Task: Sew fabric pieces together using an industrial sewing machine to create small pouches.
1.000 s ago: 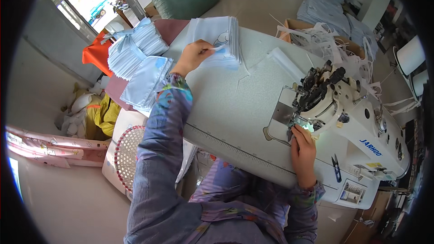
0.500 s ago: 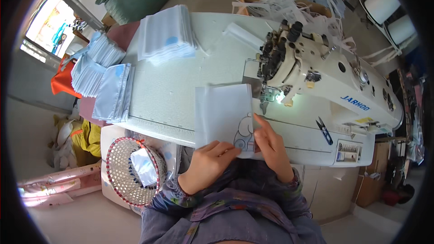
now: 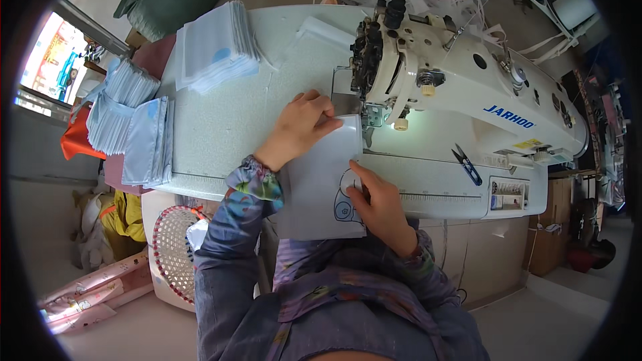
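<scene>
A pale, whitish fabric piece [image 3: 311, 194] with a cartoon outline printed near its right edge lies over the front edge of the sewing table, its lower end hanging toward my lap. My left hand [image 3: 301, 128] reaches across to its far end, fingers bent and pinching the top edge close to the machine's needle area. At the right edge, my right hand [image 3: 382, 208] grips the cloth, thumb and forefinger over the print. The white sewing machine [image 3: 455, 87] stands just beyond, its lamp lit beside the presser foot [image 3: 368, 135]. The fabric's far right corner is beside that foot.
Stacked fabric pieces [image 3: 215, 43] lie at the far left, with tied bundles [image 3: 120, 117] beside them. Thread snips [image 3: 467, 164] rest right of my hands, near a small parts tray [image 3: 508, 195]. A woven basket [image 3: 175, 254] stands below the table's left front edge.
My left hand has moved from the fabric's near edge up to its far end. The fabric now reaches alongside the presser foot. My right hand stays at the right edge, and the view has shifted.
</scene>
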`<state>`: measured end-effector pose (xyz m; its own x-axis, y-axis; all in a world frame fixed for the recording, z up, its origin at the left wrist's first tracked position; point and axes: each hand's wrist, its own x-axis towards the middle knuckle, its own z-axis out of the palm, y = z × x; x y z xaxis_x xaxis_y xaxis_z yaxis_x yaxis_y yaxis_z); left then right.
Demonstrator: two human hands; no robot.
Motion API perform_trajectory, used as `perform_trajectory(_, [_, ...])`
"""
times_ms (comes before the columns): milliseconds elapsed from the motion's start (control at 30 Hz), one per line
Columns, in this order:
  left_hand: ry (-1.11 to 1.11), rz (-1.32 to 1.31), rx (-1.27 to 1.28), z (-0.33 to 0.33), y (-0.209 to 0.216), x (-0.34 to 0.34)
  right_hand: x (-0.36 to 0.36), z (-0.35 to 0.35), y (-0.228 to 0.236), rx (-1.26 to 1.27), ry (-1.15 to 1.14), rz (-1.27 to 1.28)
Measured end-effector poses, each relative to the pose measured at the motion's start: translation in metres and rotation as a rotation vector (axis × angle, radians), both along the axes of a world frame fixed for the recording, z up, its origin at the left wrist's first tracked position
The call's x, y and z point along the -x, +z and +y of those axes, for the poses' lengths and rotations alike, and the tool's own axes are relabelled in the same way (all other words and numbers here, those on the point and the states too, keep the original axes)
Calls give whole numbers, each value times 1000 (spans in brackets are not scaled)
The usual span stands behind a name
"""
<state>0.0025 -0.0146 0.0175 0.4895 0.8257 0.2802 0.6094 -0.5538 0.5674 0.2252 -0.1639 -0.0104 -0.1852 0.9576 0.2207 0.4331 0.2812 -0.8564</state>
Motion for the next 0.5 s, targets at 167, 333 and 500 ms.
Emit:
perform_trajectory(167, [42, 5, 231, 6, -4, -9, 1, -1, -4, -24, 3, 27])
perform_trajectory(333, [114, 47, 144, 4, -16, -12, 2, -5, 1, -15, -39, -2])
perform_trajectory(500, [164, 117, 73, 0, -16, -21, 3, -5, -2, -25, -53, -25])
